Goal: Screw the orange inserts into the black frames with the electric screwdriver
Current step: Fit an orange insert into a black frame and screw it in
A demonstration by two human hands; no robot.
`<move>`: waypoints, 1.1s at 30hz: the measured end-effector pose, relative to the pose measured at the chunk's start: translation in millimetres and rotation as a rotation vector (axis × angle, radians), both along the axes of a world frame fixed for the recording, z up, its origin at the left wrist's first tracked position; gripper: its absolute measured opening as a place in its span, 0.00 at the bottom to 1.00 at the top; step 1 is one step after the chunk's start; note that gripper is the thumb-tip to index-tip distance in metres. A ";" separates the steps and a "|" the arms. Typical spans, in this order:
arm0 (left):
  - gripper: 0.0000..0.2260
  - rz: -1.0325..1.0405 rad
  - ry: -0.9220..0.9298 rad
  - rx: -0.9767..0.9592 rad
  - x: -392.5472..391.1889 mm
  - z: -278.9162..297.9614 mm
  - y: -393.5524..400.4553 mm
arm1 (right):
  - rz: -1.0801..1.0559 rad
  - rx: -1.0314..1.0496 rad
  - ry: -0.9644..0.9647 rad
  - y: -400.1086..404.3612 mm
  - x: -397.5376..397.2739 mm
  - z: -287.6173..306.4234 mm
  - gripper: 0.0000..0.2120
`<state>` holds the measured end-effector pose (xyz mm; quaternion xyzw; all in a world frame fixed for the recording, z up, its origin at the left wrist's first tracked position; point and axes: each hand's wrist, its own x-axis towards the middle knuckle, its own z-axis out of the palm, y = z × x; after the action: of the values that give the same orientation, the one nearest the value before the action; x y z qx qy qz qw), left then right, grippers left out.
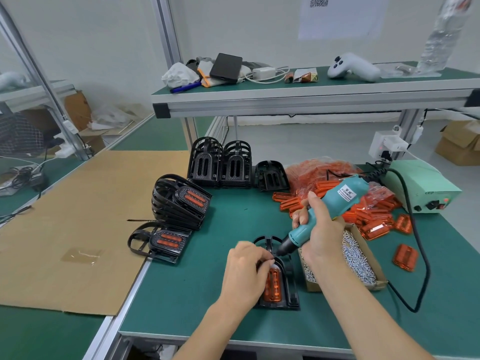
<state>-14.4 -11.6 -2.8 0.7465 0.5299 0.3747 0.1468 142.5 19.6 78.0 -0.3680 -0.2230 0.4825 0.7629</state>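
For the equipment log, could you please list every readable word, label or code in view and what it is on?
"KEENWISE": white label on the electric screwdriver; the smaller lines on it are too blurred to read.
"CEO", roughly: front of the green power supply, blurred and uncertain.
QR code, no readable text: paper sheet on the wall.

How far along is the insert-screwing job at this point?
Done: a stack of fitted frames plus one more. In hand: right hand holds the screwdriver to the frame that the left hand steadies. Left: empty frames and loose orange inserts.
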 end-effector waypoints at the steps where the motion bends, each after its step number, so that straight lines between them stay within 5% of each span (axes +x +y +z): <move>1: 0.05 0.013 0.024 0.028 0.2 -1.0 -0.3 | -0.004 -0.004 -0.012 0.0 -0.1 -1.2 0.10; 13: 0.04 0.058 0.210 0.087 7.8 -14.3 2.2 | 0.024 0.034 -0.291 2.4 -16.9 -23.8 0.09; 19: 0.03 0.102 0.197 0.010 10.8 -18.7 1.0 | 0.026 0.025 -0.305 4.1 -20.7 -29.2 0.18; 25: 0.03 0.161 0.092 -0.034 12.2 -20.8 2.4 | 0.061 0.043 -0.404 6.9 -24.2 -26.4 0.10; 33: 0.03 0.201 0.137 0.076 11.8 -24.0 -0.1 | 0.137 0.049 -0.523 9.1 -29.8 -27.0 0.12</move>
<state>-2.6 -11.6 -26.8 0.7185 0.5962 0.3556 0.0436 112.7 28.7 50.9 -0.4457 -0.4484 0.4162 0.6535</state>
